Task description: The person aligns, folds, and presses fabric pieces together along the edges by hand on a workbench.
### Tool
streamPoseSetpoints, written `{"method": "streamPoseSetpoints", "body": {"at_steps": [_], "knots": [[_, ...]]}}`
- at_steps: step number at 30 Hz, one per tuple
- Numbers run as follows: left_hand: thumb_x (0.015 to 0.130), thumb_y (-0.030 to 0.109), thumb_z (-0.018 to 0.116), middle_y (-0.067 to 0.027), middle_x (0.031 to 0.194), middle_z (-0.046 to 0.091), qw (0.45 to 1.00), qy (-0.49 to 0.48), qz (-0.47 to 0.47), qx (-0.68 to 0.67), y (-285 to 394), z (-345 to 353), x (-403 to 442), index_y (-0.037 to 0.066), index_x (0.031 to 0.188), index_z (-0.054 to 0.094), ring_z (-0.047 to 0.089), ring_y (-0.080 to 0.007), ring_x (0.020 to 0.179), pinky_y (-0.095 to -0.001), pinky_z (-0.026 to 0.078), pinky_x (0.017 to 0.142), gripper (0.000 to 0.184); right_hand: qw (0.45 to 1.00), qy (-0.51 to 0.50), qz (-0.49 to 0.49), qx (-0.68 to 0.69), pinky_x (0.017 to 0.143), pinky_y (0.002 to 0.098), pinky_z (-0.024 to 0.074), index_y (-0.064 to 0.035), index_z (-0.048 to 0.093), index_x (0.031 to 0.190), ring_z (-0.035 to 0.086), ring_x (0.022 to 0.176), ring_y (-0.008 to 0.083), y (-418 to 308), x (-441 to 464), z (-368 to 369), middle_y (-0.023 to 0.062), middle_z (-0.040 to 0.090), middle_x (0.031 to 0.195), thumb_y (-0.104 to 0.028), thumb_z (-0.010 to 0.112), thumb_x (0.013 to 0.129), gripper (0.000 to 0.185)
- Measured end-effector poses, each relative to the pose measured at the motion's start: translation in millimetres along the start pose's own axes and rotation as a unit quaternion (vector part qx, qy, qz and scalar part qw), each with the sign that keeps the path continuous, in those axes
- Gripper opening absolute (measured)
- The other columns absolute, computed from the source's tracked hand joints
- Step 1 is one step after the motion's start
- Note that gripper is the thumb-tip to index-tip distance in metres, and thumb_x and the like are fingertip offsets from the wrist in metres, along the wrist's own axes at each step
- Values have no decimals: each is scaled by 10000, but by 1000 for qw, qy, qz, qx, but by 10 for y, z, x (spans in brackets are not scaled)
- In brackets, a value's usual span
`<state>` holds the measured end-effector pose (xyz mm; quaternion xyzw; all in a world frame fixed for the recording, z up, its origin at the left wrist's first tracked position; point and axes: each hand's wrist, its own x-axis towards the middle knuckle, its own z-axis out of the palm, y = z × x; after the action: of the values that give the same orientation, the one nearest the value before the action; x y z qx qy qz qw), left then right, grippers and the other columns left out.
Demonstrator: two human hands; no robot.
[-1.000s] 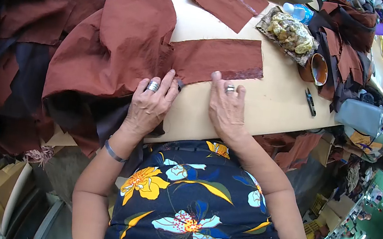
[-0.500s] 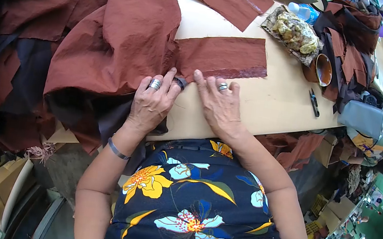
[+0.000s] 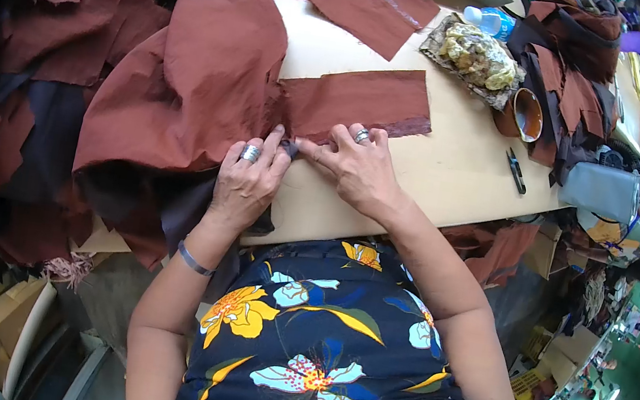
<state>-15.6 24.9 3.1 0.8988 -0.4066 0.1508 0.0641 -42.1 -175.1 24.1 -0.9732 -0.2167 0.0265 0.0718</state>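
Rust-brown cloth [image 3: 223, 76] lies bunched over the left part of the tabletop [image 3: 439, 164], its lower folds and dark fabric [image 3: 177, 196] drooping past the near edge. A flat strip [image 3: 350, 104] of the same colour runs from it toward the tabletop's right side, with a shiny band along the strip's lower border; whether strip and bunched piece are joined, I cannot tell.

The left hand [image 3: 247, 182] rests on the cloth's right border, near the tabletop's near edge, index finger stretched out on the fabric. The right hand [image 3: 362, 165] reaches in from the right, index finger extended to a small dark fold [image 3: 289, 148] beside the left fingertips, the other fingers loosely bent. Whether either hand pinches fabric or merely presses it, I cannot tell.

The cloth looks light, thin and limp, with enough crispness to keep creases; it should not break, but raw edges could fray. The overhanging bulk may drag on the flat part, so a flat palm near the left border seems a good anchor. For a hold, finger and thumb at the strip's free right corners look best, clear of the shiny band, which may be stiffer or tacky. Black snips [image 3: 516, 171] lie toward the tabletop's near right corner.
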Motion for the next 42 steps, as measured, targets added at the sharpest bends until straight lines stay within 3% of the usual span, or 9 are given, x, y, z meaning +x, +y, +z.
{"method": "streamPoseSetpoints", "body": {"at_steps": [4, 10, 17, 20, 25, 30, 35, 37, 42], "knots": [[777, 149, 542, -127, 1148, 601, 1000, -2, 5, 2, -9, 13, 7, 55, 855, 546, 571, -186, 821, -319, 434, 752, 123, 991, -40, 102, 80, 802, 426, 351, -205, 515, 1269, 502, 967, 233, 253, -225, -150, 57, 521, 994, -82, 481, 803, 483], [777, 143, 534, -136, 1175, 585, 1000, -8, 1, -7, -3, 1, -3, 48, 851, 554, 567, -203, 830, -331, 433, 762, 122, 963, 19, 170, -210, 842, 424, 365, -42, 466, 1273, 522, 961, 220, 276, -438, 52, 75, 537, 1019, -78, 493, 793, 482], [763, 107, 573, -78, 1113, 600, 991, 103, -26, -84, -69, -522, -204, 74, 1093, 609, 572, -214, 899, -366, 441, 836, 333, 986, 23, 112, 123, 812, 384, 375, -163, 653, 1046, 533, 907, 256, 493, -260, -286, 68, 549, 913, 63, 519, 647, 478], [772, 113, 619, -32, 729, 557, 981, 113, -129, -88, -193, -782, -475, 78, 1148, 603, 532, -189, 599, -336, 431, 610, 378, 971, 130, 113, 164, 845, 380, 380, -102, 556, 1212, 530, 939, 268, 444, -1, -584, 100, 570, 970, 102, 473, 629, 623], [903, 335, 539, -107, 634, 494, 888, 172, -409, -124, -605, -876, -577, 113, 1326, 470, 540, -309, 585, -408, 441, 553, 483, 945, 169, -69, 272, 1034, 445, 271, -57, 277, 1424, 495, 1093, 265, -111, 679, -607, 105, 561, 1212, 110, 468, 628, 836], [809, 269, 680, -180, 907, 519, 822, 260, -482, -158, -791, -632, -365, 43, 909, 491, 525, -368, 855, -449, 421, 748, 311, 919, 130, -66, 366, 1067, 412, 244, -57, 207, 1445, 544, 1060, 225, -380, 850, -577, 101, 571, 1194, 115, 436, 677, 819], [795, 50, 535, -166, 926, 542, 901, 238, -325, -157, -552, -557, 293, 54, 954, 517, 539, -355, 887, -434, 474, 714, 160, 866, 211, -44, 452, 1040, 354, 310, -63, 187, 1449, 539, 1102, 182, -97, 731, -880, 119, 592, 1142, 127, 381, 723, 775], [780, 77, 529, -132, 952, 572, 934, -50, -293, -197, -289, -744, 711, 59, 960, 551, 555, -320, 931, -417, 511, 707, 183, 855, 256, -56, 448, 1047, 388, 310, -63, 178, 1450, 517, 1142, 219, -49, 717, -1074, 140, 593, 1126, 129, 373, 716, 784], [773, 159, 521, -52, 1065, 569, 993, 69, -44, -87, 228, -99, 830, 74, 949, 622, 523, -223, 1041, -418, 405, 922, 221, 842, 318, -108, 423, 1010, 362, 361, -77, 129, 1454, 494, 1157, 220, 136, 798, -1325, 167, 513, 1232, 92, 427, 767, 768]]}}
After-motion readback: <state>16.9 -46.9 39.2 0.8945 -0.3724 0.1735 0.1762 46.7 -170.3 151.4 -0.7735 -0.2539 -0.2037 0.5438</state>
